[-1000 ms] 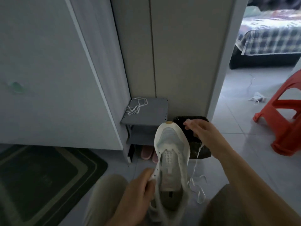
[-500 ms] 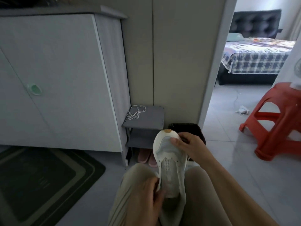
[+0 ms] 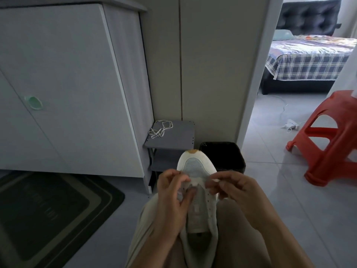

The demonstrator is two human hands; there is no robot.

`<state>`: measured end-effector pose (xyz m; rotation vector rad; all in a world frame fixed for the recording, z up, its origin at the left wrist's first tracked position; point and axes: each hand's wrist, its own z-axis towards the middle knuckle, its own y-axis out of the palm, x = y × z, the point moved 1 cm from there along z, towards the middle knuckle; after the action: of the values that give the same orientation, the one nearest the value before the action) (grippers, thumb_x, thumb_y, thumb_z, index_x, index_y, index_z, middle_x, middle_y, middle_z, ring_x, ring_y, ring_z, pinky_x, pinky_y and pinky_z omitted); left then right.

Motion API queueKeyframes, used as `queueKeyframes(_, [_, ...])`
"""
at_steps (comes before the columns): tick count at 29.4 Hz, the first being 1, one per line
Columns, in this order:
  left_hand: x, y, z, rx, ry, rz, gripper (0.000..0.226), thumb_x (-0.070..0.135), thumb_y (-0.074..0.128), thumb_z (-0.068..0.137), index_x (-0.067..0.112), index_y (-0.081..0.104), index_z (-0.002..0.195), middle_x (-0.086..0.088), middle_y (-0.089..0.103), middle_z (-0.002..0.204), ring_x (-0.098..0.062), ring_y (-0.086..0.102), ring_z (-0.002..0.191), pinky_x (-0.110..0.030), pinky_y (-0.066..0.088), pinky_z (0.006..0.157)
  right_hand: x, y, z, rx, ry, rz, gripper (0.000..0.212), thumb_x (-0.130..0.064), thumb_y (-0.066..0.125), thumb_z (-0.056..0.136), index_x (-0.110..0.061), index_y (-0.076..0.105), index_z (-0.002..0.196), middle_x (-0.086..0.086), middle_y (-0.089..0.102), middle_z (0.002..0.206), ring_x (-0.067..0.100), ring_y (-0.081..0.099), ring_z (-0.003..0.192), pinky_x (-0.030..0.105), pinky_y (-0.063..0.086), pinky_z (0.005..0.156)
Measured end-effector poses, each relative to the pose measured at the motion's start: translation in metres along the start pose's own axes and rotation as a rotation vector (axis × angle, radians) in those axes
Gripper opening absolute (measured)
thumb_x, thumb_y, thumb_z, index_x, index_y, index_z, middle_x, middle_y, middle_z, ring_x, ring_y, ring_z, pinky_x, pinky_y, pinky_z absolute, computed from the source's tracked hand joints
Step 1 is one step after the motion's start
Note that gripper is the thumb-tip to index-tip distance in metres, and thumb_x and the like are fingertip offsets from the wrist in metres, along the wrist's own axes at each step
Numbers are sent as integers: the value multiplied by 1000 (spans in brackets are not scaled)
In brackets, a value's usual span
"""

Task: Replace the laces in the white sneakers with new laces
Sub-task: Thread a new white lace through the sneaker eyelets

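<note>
A white sneaker (image 3: 196, 167) lies on my lap between my knees, toe pointing away, with its eyelet rows bare of lace. My left hand (image 3: 172, 196) grips the left eyelet flap near the toe, fingers curled over the edge and thumb on the tongue. My right hand (image 3: 233, 187) is at the right front eyelets and pinches a thin white lace (image 3: 216, 176) between thumb and fingers. Most of that lace is hidden by my fingers. Another loose white lace (image 3: 161, 128) lies in a tangle on a small grey shelf (image 3: 179, 138) beyond the sneaker.
A black bin (image 3: 224, 153) stands just past the toe, right of the shelf. A white cabinet (image 3: 73, 84) fills the left, with a dark mat (image 3: 48, 209) on the floor before it. A red plastic stool (image 3: 328, 144) stands at the right. A doorway shows a bed (image 3: 309, 59).
My right hand left the sneaker's toe and came down to the front eyelets with the lace. My left hand moved up from the sneaker's side to the front eyelets.
</note>
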<state>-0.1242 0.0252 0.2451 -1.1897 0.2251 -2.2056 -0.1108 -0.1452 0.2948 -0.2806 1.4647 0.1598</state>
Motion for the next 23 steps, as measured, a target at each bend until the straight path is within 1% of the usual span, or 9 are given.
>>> queueKeyframes(3, [-4, 5, 2, 26, 7, -28, 18, 45, 57, 77, 36, 52, 92, 29, 32, 114, 8, 40, 107, -4, 38, 87, 2, 4, -2, 19, 48, 23, 8, -13, 63, 79, -9, 64, 86, 2, 71, 74, 16, 65, 69, 20, 52, 62])
queueKeyframes(6, [-6, 6, 7, 40, -7, -57, 20, 48, 57, 76, 36, 53, 91, 36, 32, 110, 7, 41, 104, -6, 39, 86, 0, 8, -3, 43, 7, 18, 30, -33, 66, 62, -7, 58, 76, 0, 60, 62, 13, 53, 58, 18, 46, 55])
queueKeyframes(8, [-7, 7, 7, 54, -7, -76, 18, 46, 57, 76, 35, 54, 90, 37, 33, 109, 7, 42, 103, -6, 39, 85, 0, 10, -2, 49, -29, -1, 27, -29, 63, 67, -9, 56, 83, 2, 64, 63, 12, 56, 56, 18, 47, 54])
queueKeyframes(10, [-8, 8, 7, 69, -2, -87, 13, 43, 57, 78, 34, 55, 87, 34, 35, 108, 5, 43, 102, -7, 40, 83, 2, 11, 0, 29, -45, -54, 16, -12, 60, 80, -13, 56, 96, 2, 71, 73, 12, 65, 63, 18, 52, 59])
queueKeyframes(11, [-8, 8, 7, 77, -6, -95, 12, 43, 57, 78, 34, 55, 86, 33, 35, 107, 4, 44, 101, -8, 41, 82, 5, 11, 0, 16, -43, -62, 18, -4, 56, 84, -14, 57, 99, 2, 72, 78, 12, 67, 68, 18, 52, 61])
queueKeyframes(13, [-9, 10, 8, 89, -27, -113, 13, 45, 57, 77, 35, 55, 86, 35, 35, 106, 5, 44, 100, -7, 41, 81, 7, 12, 1, -11, -43, -77, 22, 4, 52, 87, -12, 62, 97, 1, 73, 82, 12, 68, 72, 16, 52, 61])
queueKeyframes(18, [-10, 14, 6, 96, -51, -116, 20, 50, 56, 77, 36, 55, 90, 33, 36, 107, 4, 44, 100, -7, 41, 83, 13, 17, 4, 99, -89, -234, 22, -7, 65, 81, -29, 64, 81, -12, 68, 72, -2, 64, 76, 7, 48, 63])
queueKeyframes(21, [-11, 15, 4, 114, -44, -98, 31, 61, 51, 79, 35, 57, 94, 24, 39, 109, 6, 42, 103, -7, 39, 87, 18, 21, 9, 220, -219, -410, 33, -13, 67, 79, -44, 57, 79, -18, 61, 85, -4, 57, 89, 5, 46, 70])
queueKeyframes(23, [-11, 15, 2, 109, -45, -102, 32, 63, 50, 80, 36, 58, 95, 28, 37, 110, 5, 42, 105, -8, 39, 89, 22, 21, 12, 254, -279, -459, 40, -12, 68, 78, -49, 54, 77, -19, 56, 85, -2, 56, 91, 5, 46, 71])
